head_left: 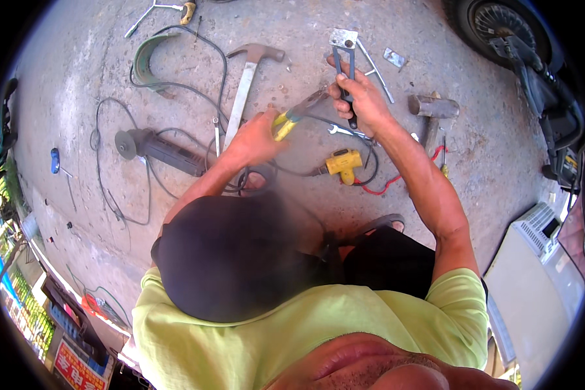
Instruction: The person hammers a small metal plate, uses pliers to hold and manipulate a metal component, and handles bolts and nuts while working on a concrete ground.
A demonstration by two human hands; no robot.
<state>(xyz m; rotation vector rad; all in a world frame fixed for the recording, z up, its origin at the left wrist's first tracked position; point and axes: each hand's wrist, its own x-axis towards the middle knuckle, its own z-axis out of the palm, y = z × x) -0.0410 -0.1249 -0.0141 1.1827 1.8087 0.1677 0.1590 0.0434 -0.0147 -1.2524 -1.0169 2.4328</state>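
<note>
My left hand is wrapped round the yellow handles of a pair of pliers, whose dark jaws point up and to the right. My right hand grips a dark two-legged tool, held upright. At that tool's top sits a small flat metal plate with a hole in it; how the two join cannot be made out. The pliers' jaw tips come close to my right fingers. Just left of my left hand lies a claw hammer, beside a thin wrench.
An angle grinder with a looping cord lies on the left. A yellow power-tool part, an open-end wrench and a mallet are around my right arm. A motorcycle wheel stands far right. A large dark round shape blocks the lower middle.
</note>
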